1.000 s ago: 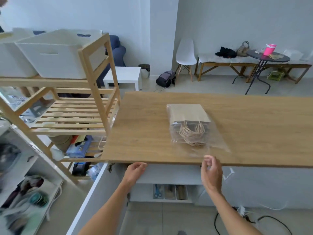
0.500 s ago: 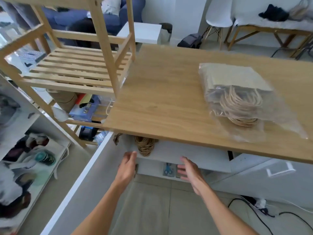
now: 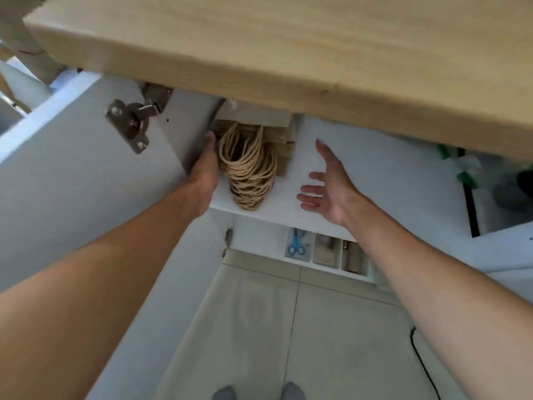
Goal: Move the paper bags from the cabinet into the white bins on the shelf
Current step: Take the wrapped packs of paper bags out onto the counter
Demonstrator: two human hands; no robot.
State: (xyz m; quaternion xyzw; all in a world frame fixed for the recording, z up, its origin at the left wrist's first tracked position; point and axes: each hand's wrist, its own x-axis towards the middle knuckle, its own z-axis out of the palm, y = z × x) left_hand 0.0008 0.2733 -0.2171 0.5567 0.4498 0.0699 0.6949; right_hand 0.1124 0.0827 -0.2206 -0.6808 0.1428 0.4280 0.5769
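Note:
A stack of brown paper bags (image 3: 278, 131) with looped twine handles (image 3: 249, 171) lies on the white cabinet shelf (image 3: 288, 203), just under the wooden countertop. My left hand (image 3: 203, 166) is pressed against the stack's left side, fingers reaching in beside the bags and partly hidden. My right hand (image 3: 326, 183) hovers open to the right of the stack, palm facing it, a short gap away. The white bins and the wooden shelf are out of view.
The wooden countertop (image 3: 288, 53) overhangs the cabinet. The open cabinet door (image 3: 72, 168) with its metal hinge (image 3: 129, 122) stands at the left. A lower shelf holds a tray with blue scissors (image 3: 297, 243). A black cable (image 3: 424, 362) lies on the tiled floor.
My view has dropped below the countertop and closer to the cabinet. Both hands have moved up and in to the shelf; the left now touches the bag stack.

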